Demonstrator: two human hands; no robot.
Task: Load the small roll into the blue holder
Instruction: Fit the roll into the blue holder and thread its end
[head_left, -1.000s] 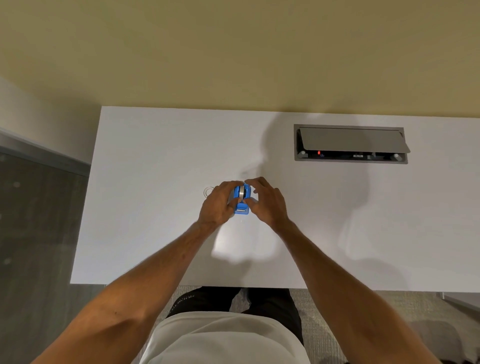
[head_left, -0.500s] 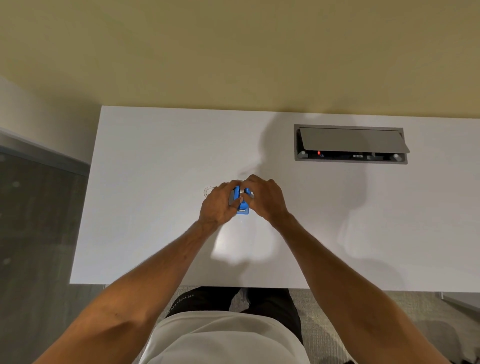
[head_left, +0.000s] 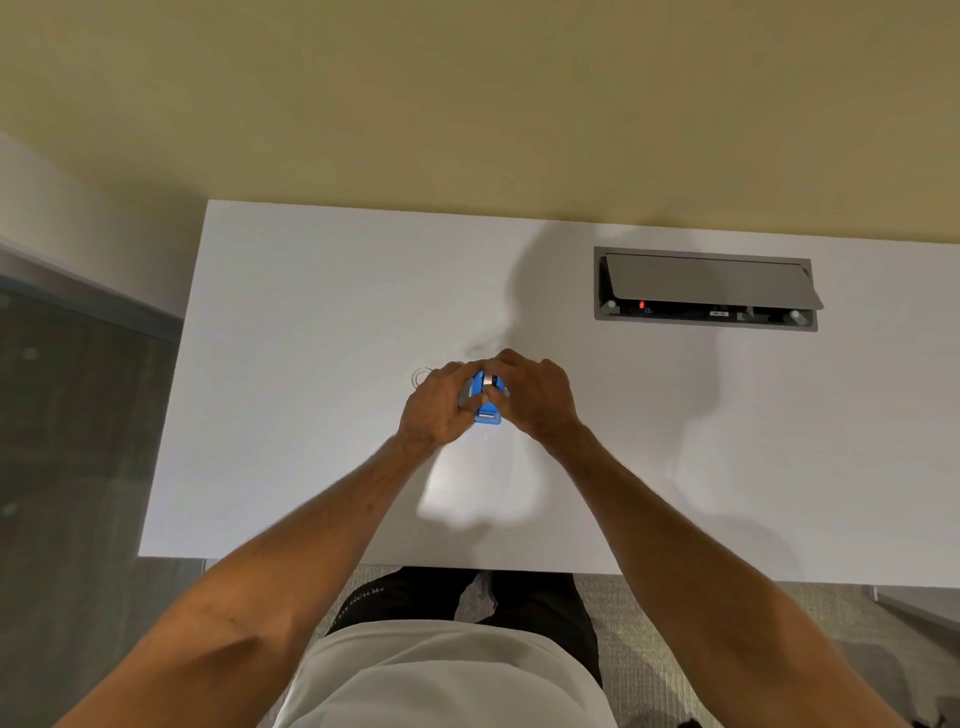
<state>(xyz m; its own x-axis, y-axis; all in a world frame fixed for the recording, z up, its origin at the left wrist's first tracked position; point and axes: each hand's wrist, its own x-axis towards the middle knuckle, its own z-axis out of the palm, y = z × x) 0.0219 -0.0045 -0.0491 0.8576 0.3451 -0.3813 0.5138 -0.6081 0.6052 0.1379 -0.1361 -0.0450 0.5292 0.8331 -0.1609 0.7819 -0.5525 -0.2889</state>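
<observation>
The blue holder (head_left: 488, 410) sits between both hands near the middle of the white table (head_left: 311, 364). My left hand (head_left: 441, 405) grips its left side, thumb across the front. My right hand (head_left: 535, 395) closes on its right side and top. A grey-silver piece, probably the small roll (head_left: 487, 380), shows in the top of the holder between my fingertips. A clear ring (head_left: 420, 375) lies on the table just left of my left hand, partly hidden by it.
A grey cable box (head_left: 706, 291) with its flap raised is set into the table at the back right. The table's near edge runs above my lap, its left edge drops to dark floor.
The hands have stayed in place on the holder. The right fingers shifted slightly over its top, and the grey piece shows again after being mostly covered half a second ago.
</observation>
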